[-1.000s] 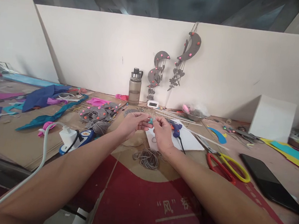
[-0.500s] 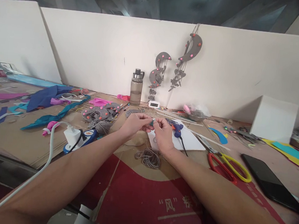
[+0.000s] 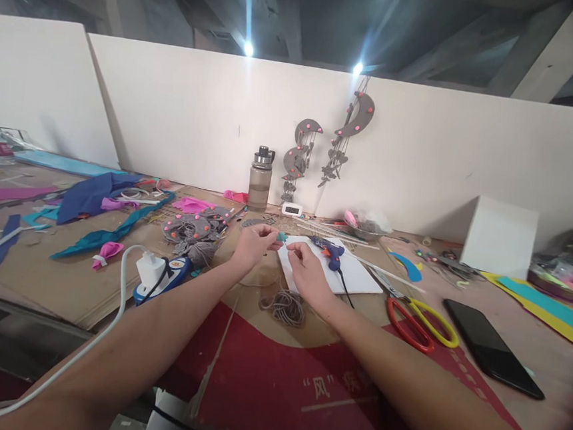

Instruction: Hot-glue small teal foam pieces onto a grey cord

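My left hand (image 3: 253,247) pinches a small teal piece (image 3: 281,237), which looks like felt or cloth, between thumb and fingertips. Just to the right, my right hand (image 3: 306,269) has thumb and forefinger pressed together; whatever they hold is too small to make out. A narrow gap parts the two sets of fingertips. Behind the right hand, a blue glue gun (image 3: 332,252) lies on a white sheet (image 3: 361,280). Below the hands is a loose coil of grey cord (image 3: 287,307).
Scissors (image 3: 422,324) with red and yellow handles and a black phone (image 3: 493,347) lie at right. At left are a power strip (image 3: 175,275) with a white plug and cable, and felt scraps (image 3: 94,198). A water bottle (image 3: 260,182) stands behind, near hanging grey moon ornaments (image 3: 306,133).
My hands have drawn apart, the teal piece staying in the left fingers and now showing more plainly. The camera view has tilted up slightly, bringing ceiling lights into sight.
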### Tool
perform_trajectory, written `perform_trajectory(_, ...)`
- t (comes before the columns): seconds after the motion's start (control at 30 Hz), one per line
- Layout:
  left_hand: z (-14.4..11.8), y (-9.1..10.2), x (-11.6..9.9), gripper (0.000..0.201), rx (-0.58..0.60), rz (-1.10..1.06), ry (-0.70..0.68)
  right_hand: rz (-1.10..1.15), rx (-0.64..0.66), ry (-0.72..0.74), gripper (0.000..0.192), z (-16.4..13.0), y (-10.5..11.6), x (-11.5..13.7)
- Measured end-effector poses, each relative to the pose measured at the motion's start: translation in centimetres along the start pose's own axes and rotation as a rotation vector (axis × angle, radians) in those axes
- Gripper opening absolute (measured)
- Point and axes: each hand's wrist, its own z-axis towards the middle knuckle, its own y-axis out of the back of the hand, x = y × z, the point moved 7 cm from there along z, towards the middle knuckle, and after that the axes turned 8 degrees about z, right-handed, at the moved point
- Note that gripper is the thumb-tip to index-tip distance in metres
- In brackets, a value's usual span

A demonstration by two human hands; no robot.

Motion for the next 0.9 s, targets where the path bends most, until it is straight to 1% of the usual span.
perform_trajectory(0.07,0.0,0.1,0.2,0.017,-0.018,-0.039,0.018,-0.089,0.073,-0.007,0.023,-0.7,-0.3,0.4)
perform_trajectory(0.13,0.1,0.3,0.2,0.018,-0.03,-0.082,0.036,-0.182,0.154,0.018,0.025,-1.6,-0.7,1.1)
perform_trajectory(0.23,0.1,0.7,0.2,0.02,-0.062,-0.149,0.064,-0.307,0.289,0.106,0.024,-3.4,-1.7,2.4)
perform_trajectory(0.37,0.4,1.5,0.0,0.024,-0.098,-0.226,0.063,-0.513,0.449,0.201,0.031,-5.4,-3.0,3.8)
perform_trajectory(0.43,0.5,2.0,0.1,0.024,-0.129,-0.243,0.071,-0.608,0.52,0.249,0.033,-6.2,-3.6,4.4)
perform_trajectory(0.5,0.6,2.4,0.4,0.023,-0.162,-0.256,0.087,-0.657,0.565,0.298,0.033,-6.8,-4.0,5.0)
perform_trajectory(0.63,0.8,3.1,0.9,0.022,-0.201,-0.28,0.117,-0.643,0.651,0.472,0.027,-8.6,-4.8,6.9)
perform_trajectory(0.73,1.1,3.7,1.1,0.022,-0.223,-0.288,0.107,-0.598,0.734,0.6,0.021,-10.2,-5.1,8.4)
perform_trajectory(0.9,1.7,4.8,1.0,0.023,-0.263,-0.241,0.081,-0.464,0.902,0.75,0.023,-12.7,-5.6,10.1)
